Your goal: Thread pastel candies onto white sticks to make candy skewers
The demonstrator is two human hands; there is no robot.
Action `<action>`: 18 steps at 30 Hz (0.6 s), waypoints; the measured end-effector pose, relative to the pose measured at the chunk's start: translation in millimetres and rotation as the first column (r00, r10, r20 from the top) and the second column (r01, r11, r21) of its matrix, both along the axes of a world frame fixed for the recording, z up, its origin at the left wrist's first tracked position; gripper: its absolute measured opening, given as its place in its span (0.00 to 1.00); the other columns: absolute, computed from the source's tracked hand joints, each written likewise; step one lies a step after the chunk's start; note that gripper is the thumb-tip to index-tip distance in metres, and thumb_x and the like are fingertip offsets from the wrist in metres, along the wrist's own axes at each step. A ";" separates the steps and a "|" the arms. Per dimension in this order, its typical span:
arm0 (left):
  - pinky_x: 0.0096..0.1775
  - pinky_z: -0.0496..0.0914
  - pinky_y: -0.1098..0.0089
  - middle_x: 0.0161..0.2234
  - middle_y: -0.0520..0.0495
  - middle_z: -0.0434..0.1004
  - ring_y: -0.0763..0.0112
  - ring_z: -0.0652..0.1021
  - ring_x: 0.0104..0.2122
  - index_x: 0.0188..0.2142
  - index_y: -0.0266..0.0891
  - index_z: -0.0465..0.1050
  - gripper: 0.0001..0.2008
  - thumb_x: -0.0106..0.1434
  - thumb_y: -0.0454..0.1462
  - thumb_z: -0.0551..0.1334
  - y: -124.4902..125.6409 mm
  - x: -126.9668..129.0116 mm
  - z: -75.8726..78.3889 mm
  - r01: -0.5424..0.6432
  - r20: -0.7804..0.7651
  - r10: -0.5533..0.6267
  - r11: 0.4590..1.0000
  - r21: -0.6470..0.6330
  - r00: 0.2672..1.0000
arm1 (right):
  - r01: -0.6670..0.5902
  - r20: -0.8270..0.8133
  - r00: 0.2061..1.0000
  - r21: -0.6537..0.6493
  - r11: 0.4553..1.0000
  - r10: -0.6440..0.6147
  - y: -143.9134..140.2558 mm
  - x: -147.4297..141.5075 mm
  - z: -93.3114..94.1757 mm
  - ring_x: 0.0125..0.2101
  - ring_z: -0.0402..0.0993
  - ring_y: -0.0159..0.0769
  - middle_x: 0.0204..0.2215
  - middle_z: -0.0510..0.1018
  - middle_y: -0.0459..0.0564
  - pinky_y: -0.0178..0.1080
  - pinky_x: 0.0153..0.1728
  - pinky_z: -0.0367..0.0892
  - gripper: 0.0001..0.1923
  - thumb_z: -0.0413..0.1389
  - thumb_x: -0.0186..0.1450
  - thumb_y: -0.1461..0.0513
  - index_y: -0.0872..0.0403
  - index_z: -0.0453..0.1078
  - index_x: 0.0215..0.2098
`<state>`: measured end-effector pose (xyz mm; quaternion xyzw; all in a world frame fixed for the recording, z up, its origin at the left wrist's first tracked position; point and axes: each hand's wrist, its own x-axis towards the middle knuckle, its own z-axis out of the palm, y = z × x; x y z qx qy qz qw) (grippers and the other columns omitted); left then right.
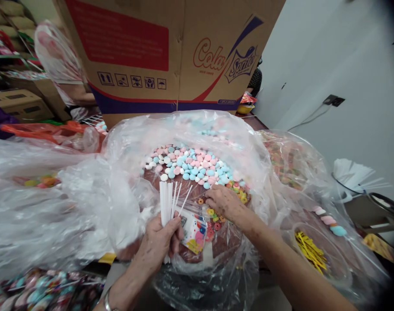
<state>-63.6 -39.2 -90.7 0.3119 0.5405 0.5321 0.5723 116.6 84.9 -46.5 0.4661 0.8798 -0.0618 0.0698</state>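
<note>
My left hand (163, 237) is closed around a bundle of white sticks (166, 201), their upper ends fanning out. A printed clear packet (195, 233) with coloured dots hangs at the same fingers. My right hand (226, 201) reaches among small ring-shaped candies (213, 216), its fingers bent and pressed together; whatever they pinch is hidden. Just beyond it spreads a heap of pink, blue and white button-shaped marshmallows (197, 166) on a brown surface, with clear plastic bunched around and behind.
A large cardboard box (135, 52) stands at the back. Yellow twist ties (310, 252) lie in a clear tub at right, near a marshmallow skewer (329, 221). Plastic bags (70, 216) cover the left side. Wrapped candies (44, 289) lie lower left. Another person (62, 65) is behind.
</note>
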 end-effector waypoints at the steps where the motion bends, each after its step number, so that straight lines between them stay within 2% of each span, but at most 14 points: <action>1: 0.11 0.56 0.80 0.11 0.57 0.67 0.79 0.64 0.08 0.27 0.38 0.68 0.16 0.57 0.49 0.64 0.2 -0.1 -0.6 0.000 0.005 0.000 1.000 0.004 1.000 | 0.006 0.014 1.000 0.010 1.000 -0.007 -1.9 -3.4 -1.1 0.42 0.72 0.42 0.41 0.78 0.56 0.38 0.40 0.62 0.09 0.51 0.70 0.64 0.54 0.74 0.37; 4: 0.11 0.56 0.79 0.13 0.57 0.69 0.79 0.64 0.08 0.28 0.38 0.68 0.16 0.57 0.48 0.64 1.3 -0.1 -3.4 -0.002 0.011 0.002 1.000 0.009 1.000 | 0.010 -0.001 1.000 0.030 0.999 -0.010 -3.3 -5.2 -3.6 0.42 0.72 0.42 0.42 0.77 0.56 0.38 0.41 0.62 0.07 0.51 0.68 0.67 0.53 0.72 0.37; 7: 0.11 0.56 0.79 0.16 0.56 0.71 0.81 0.63 0.08 0.29 0.38 0.68 0.15 0.58 0.48 0.62 0.7 0.9 -4.1 0.008 0.016 -0.008 1.000 -0.005 1.000 | 0.028 -0.066 0.998 0.047 0.998 -0.024 -1.3 2.0 1.5 0.34 0.71 0.38 0.34 0.77 0.52 0.36 0.35 0.61 0.07 0.51 0.67 0.67 0.53 0.69 0.34; 8: 0.11 0.56 0.79 0.17 0.56 0.72 0.81 0.63 0.08 0.29 0.39 0.67 0.14 0.58 0.47 0.62 -0.1 1.3 -3.1 0.016 0.019 -0.016 1.000 -0.010 1.000 | 0.035 -0.100 0.995 0.057 0.998 -0.030 -0.4 3.9 6.7 0.30 0.70 0.37 0.30 0.76 0.50 0.36 0.32 0.60 0.07 0.50 0.67 0.67 0.53 0.68 0.33; 11: 0.11 0.54 0.79 0.15 0.57 0.69 0.80 0.64 0.09 0.30 0.39 0.68 0.12 0.58 0.45 0.59 -2.1 1.6 3.6 0.057 0.015 -0.056 0.998 -0.022 0.998 | 0.065 -0.357 0.934 0.094 0.993 -0.027 2.3 -2.5 34.9 0.23 0.65 0.33 0.23 0.71 0.44 0.34 0.26 0.56 0.07 0.49 0.66 0.61 0.51 0.65 0.31; 14: 0.11 0.53 0.80 0.14 0.58 0.66 0.81 0.62 0.08 0.31 0.39 0.67 0.09 0.57 0.43 0.57 -1.6 1.1 11.6 0.072 0.030 -0.071 0.997 -0.023 0.997 | -0.063 -0.551 0.832 0.033 0.997 0.070 -0.1 -38.1 77.7 0.21 0.65 0.32 0.21 0.71 0.42 0.33 0.23 0.56 0.07 0.49 0.64 0.60 0.51 0.66 0.30; 16: 0.11 0.52 0.80 0.14 0.59 0.66 0.81 0.61 0.08 0.32 0.40 0.67 0.08 0.56 0.42 0.56 -0.8 1.1 13.9 0.067 0.036 -0.066 0.997 -0.031 0.997 | -0.213 -0.585 0.788 0.037 0.976 0.194 -7.0 -79.7 106.2 0.21 0.65 0.31 0.20 0.71 0.42 0.32 0.23 0.56 0.07 0.50 0.62 0.62 0.51 0.68 0.28; 18: 0.10 0.53 0.79 0.15 0.58 0.67 0.80 0.62 0.08 0.32 0.40 0.66 0.08 0.55 0.41 0.55 0.0 1.4 12.7 0.056 0.051 -0.054 0.998 -0.041 0.997 | -0.362 -0.583 0.750 0.032 0.932 0.312 -15.4 -130.8 128.4 0.23 0.65 0.30 0.21 0.72 0.42 0.32 0.25 0.56 0.07 0.51 0.59 0.65 0.52 0.69 0.27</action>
